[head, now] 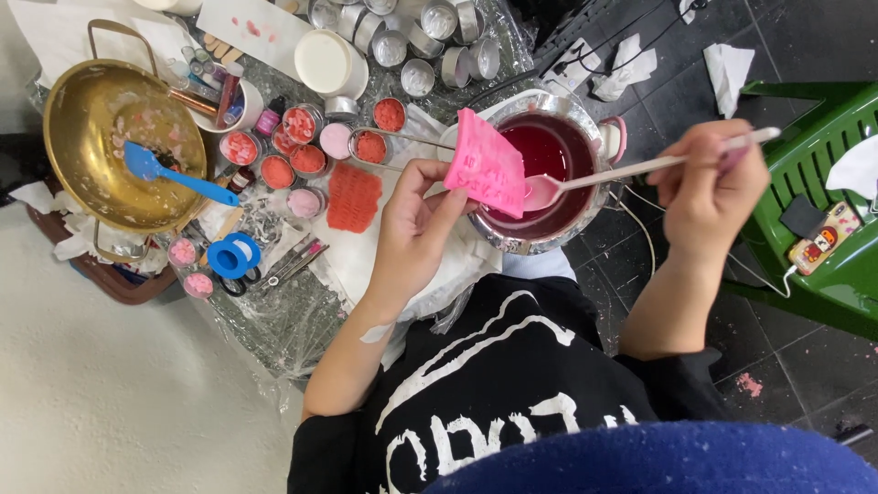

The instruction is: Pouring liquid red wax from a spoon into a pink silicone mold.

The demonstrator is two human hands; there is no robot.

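Item: soft, floppy pink silicone mould [485, 163], which your left hand [416, 220] pinched by its lower edge; your right hand [709, 187] gripped the spoon [585, 179] over the red-wax pot [549, 174].

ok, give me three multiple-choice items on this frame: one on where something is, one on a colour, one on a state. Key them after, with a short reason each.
1. Where is the blue spatula?
A. in the brass pan
B. on the green chair
C. in the left hand

2. What colour is the liquid in the metal pot?
A. clear
B. dark red
C. yellow

3. How is the pink mould held?
A. lying flat on the table
B. sunk in the pot
C. lifted by the left hand at the pot's edge

Key: 1 A, the spatula rests inside the pan. 2 B, the pot is full of dark red. 3 C, fingers pinch it while the right hand brings the spoon.
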